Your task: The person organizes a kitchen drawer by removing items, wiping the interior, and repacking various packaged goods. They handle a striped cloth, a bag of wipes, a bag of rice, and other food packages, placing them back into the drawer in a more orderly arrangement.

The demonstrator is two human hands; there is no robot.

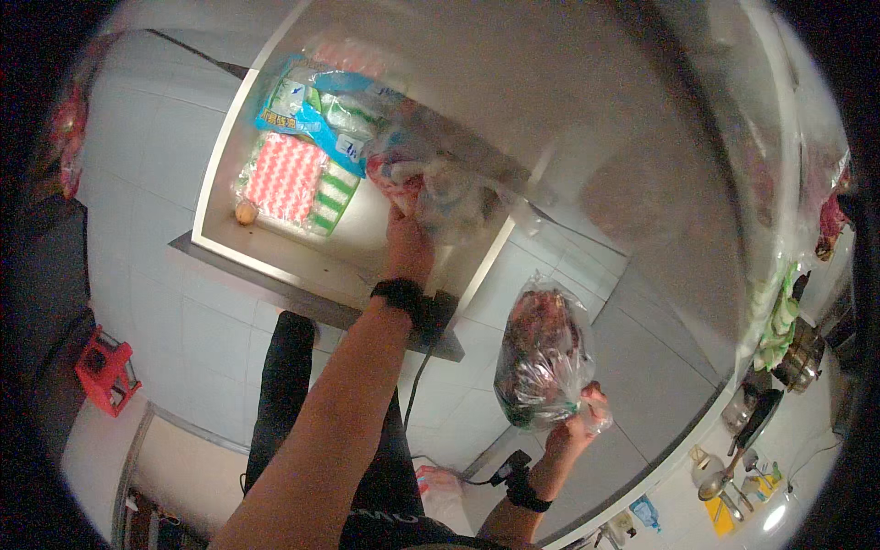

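Observation:
My left hand (pixel 408 237) reaches into an open drawer (pixel 218 165) and grips a crumpled plastic bag (pixel 395 168) with red and blue print; its far side is blurred. Left of it in the drawer lie a pink-and-white patterned cloth (pixel 285 180) in clear wrap, a green-and-white striped cloth (pixel 335 196) and a blue printed package (pixel 289 124). A small round brown item (pixel 245 212) sits in the near left corner. Outside the drawer, to its right, my right hand (pixel 577 419) holds a clear plastic bag (pixel 544 340) of dark reddish contents by its gathered neck.
A red plastic stool (pixel 106 371) stands on the tiled floor (pixel 216 337) at the left. Along the right, a white countertop (pixel 677 505) carries a metal pot (pixel 801 357), a frying pan (pixel 756 419), a ladle (pixel 711 487) and a green-and-white cloth (pixel 777 323). A black cable (pixel 416 385) hangs below the drawer.

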